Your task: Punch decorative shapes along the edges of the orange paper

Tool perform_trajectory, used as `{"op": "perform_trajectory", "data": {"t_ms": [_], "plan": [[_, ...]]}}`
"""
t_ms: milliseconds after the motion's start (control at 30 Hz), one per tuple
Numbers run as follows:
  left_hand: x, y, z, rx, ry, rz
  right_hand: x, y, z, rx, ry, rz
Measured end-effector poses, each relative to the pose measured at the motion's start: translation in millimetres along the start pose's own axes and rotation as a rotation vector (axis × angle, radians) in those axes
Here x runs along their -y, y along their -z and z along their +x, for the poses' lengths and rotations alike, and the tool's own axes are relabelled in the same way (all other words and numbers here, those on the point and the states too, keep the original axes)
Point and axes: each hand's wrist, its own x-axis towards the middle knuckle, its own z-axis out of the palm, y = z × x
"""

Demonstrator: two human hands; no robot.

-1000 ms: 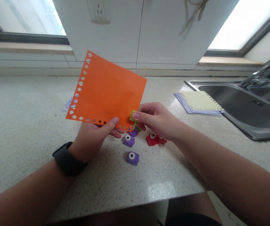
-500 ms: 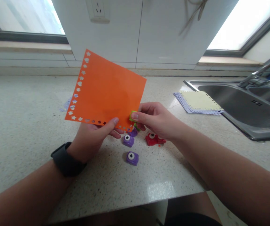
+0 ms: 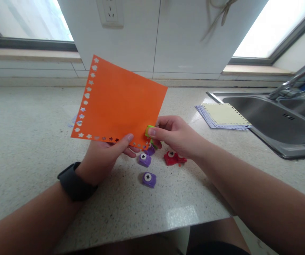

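Note:
Pinched along its lower edge, an orange sheet of paper (image 3: 120,102) is held up above the counter by my left hand (image 3: 112,150), thumb in front. Small shapes, stars and hearts among them, are cut through its left and lower edges. My right hand (image 3: 175,134) is closed on a yellow-green craft punch (image 3: 149,131) at the sheet's lower right edge; my fingers and the paper partly hide it. Below lie purple craft punches (image 3: 149,180), one partly behind the sheet, and red punches (image 3: 171,158) under my right hand.
A stack of pale yellow and lilac punched sheets (image 3: 225,114) lies at the right, against the steel sink (image 3: 264,117). Lilac paper scraps (image 3: 72,121) are on the stone counter (image 3: 27,141) left of the orange sheet. A tiled wall with a socket (image 3: 110,13) stands behind.
The orange sheet has turned slightly, its left side shifting left and down a little. Both hands keep their hold, and the punch stays at the lower right edge.

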Motion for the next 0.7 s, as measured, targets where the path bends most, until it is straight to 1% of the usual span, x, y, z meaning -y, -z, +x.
{"op": "perform_trajectory", "data": {"t_ms": [100, 200, 267, 333, 367, 433, 533, 600, 700], "plan": [[-1.3, -0.7, 0.8, -0.019, 0.016, 0.014, -0.8, 2.6, 1.3, -0.010, -0.007, 0.025], [-1.4, -0.8, 1.2, -0.057, 0.047, 0.031, -2.7, 9.5, 3.2, -0.085, -0.009, 0.047], [-0.7, -0.7, 1.7, -0.079, 0.065, 0.027, -4.2, 16.5, 4.4, -0.149, -0.003, 0.018], [1.0, -0.4, 2.5, -0.087, 0.074, 0.012, -5.6, 23.8, 5.3, -0.217, 0.000, -0.082], [2.3, -0.1, 3.1, -0.091, 0.071, 0.004, -6.2, 27.2, 5.6, -0.250, 0.004, -0.161], [6.3, 0.7, 4.4, -0.105, 0.049, -0.022, -6.7, 32.4, 5.8, -0.276, 0.017, -0.352], [15.5, 3.0, 6.7, -0.110, 0.019, -0.091, -5.1, 35.5, 5.6, -0.251, 0.029, -0.659], [21.9, 5.1, 8.2, -0.090, 0.013, -0.136, -2.5, 35.3, 4.9, -0.198, 0.039, -0.835], [28.6, 7.9, 10.3, -0.050, 0.011, -0.192, 1.6, 33.9, 3.3, -0.096, 0.063, -0.966]]}}
